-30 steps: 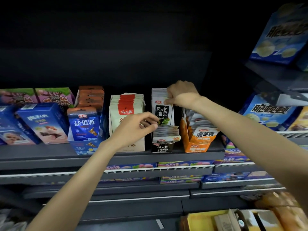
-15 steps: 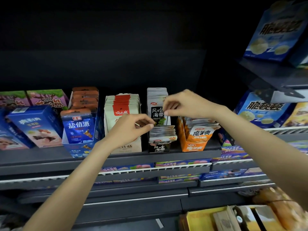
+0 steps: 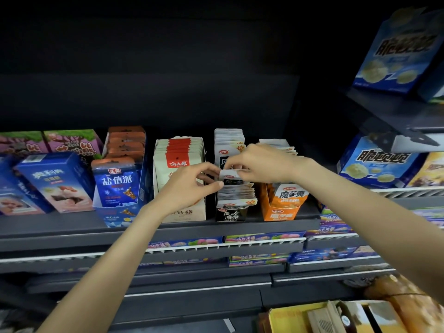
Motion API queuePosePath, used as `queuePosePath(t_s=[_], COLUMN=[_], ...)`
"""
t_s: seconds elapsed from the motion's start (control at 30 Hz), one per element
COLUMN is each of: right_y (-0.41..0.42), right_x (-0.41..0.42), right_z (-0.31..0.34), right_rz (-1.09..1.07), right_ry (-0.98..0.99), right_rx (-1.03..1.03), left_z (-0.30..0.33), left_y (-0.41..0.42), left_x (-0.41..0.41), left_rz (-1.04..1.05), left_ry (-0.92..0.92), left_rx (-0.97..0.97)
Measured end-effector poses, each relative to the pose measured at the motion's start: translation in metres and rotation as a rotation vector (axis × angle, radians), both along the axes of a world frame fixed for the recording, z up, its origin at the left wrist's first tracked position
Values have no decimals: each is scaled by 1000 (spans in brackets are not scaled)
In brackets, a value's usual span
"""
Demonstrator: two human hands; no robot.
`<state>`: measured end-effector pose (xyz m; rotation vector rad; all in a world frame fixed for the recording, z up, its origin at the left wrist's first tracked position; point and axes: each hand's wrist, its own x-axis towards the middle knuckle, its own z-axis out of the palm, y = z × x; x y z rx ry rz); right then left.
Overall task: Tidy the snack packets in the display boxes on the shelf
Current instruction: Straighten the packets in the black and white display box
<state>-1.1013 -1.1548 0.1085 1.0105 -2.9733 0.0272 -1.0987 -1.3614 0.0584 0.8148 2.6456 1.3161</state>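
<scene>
Presently both hands are working at the black kelp display box (image 3: 231,213) on the shelf (image 3: 72,228). The right hand (image 3: 263,163) is pinching the top edge of one kelp packet (image 3: 230,175) between thumb and fingertips, just ahead of the upright packets (image 3: 228,140) at the back of the box. The left hand (image 3: 189,186) is curled beside it, thumb touching the packet's left edge; whether it is truly gripping cannot be told. Below both hands, the front packets (image 3: 236,194) are lying slumped forward. Judged good practice: lift the slumped packets together, stand them upright, and press them back against the rear row, squaring the edges. The orange konjac box (image 3: 280,207), just beneath the right wrist, risks being knocked.
</scene>
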Motion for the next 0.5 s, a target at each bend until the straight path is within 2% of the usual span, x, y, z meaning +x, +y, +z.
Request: queuePosePath(t_s=[0.1,0.2,0.3,0.37,0.5], right_y=[-4,4,19,28,40], right_x=[5,4,2,2,4], right_z=[1,9,24,34,36], right_rz=[-9,-84,-205,-316,-483], right_ry=[57,127,302,327,50], right_rx=[126,14,-301,-513,-981], left_z=[-1,-2,2,6,13], left_y=[2,5,8,12,16], left_x=[0,0,-2,-2,-4], left_rz=[13,53,82,99,160], left_ry=[3,8,43,50,1], left_rx=[37,118,202,291,446])
